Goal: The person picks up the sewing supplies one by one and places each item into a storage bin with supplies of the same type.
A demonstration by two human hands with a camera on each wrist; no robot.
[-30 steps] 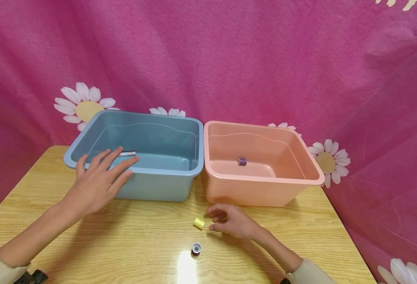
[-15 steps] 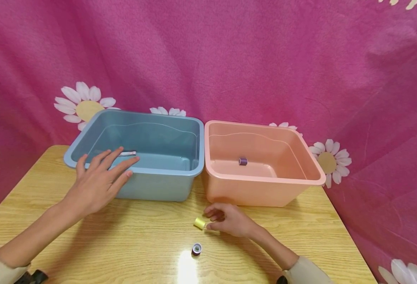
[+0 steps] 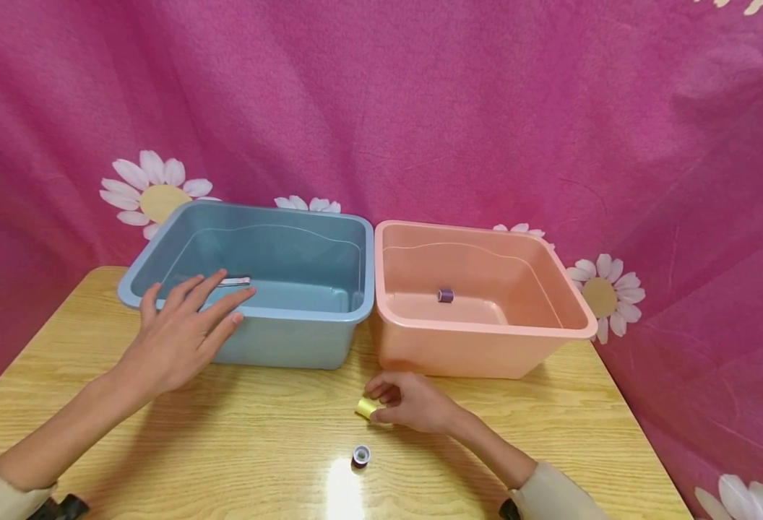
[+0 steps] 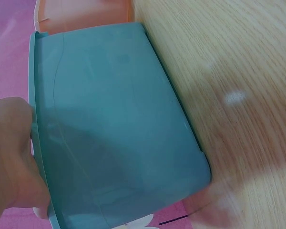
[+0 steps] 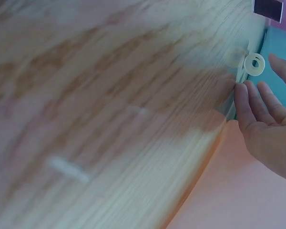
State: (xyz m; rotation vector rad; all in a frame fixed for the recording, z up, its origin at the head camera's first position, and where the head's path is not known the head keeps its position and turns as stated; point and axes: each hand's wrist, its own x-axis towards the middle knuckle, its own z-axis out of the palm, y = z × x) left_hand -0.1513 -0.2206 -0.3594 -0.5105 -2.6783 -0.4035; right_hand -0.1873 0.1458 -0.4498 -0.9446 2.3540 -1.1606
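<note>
My right hand (image 3: 414, 404) reaches to a yellow thread spool (image 3: 365, 409) lying on its side on the table. In the right wrist view, the spool's pale ring end (image 5: 254, 64) sits in the gap between thumb and fingers, and the hand (image 5: 269, 119) does not grip it. My left hand (image 3: 176, 339) rests with spread fingers over the front rim of the blue bin (image 3: 290, 339). A dark spool with a pale end (image 3: 360, 455) stands nearer the front. Inside the pink bin (image 3: 479, 350) lies a purple spool (image 3: 445, 295).
A thin whitish strip (image 3: 235, 282) lies in the blue bin, partly hidden by my left fingers. Both bins stand side by side at the back of the wooden table (image 3: 258, 448). Behind them hangs a magenta cloth (image 3: 381, 108) with daisies.
My right hand has moved a little left, bringing its thumb and fingers to the yellow spool. My left hand has stayed where it was.
</note>
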